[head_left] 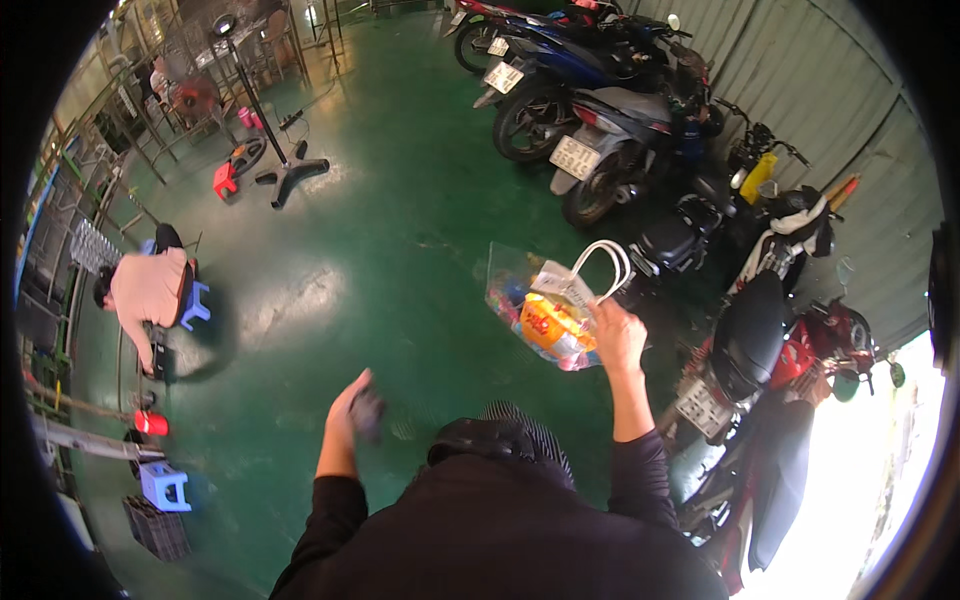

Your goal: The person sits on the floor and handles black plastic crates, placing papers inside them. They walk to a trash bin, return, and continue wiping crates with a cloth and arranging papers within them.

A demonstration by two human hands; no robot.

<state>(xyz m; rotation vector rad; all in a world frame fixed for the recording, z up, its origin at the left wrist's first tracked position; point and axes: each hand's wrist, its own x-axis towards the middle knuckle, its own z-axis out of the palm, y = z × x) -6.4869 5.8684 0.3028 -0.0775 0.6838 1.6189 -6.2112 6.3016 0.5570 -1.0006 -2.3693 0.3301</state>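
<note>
My right hand (619,335) is closed round a clear plastic carrier bag (506,278) with white loop handles (612,252), held out in front of me to the right. Through its side an orange-and-yellow packet (552,322) shows, along with other colourful packets and a pale paper. Lower down on the left, my left hand (347,402) is closed on a small dark grey thing (369,412), too blurred to name. Both forearms come out of dark sleeves, the hands well apart.
Several parked motorbikes (610,130) line the right along a corrugated wall (770,60). A person (150,290) bends beside a blue stool (196,306) at the left. A stand fan (291,176), red stool (225,180), red bucket (151,423), another blue stool (165,486) and dark crate (157,530) stand on the green floor (400,230).
</note>
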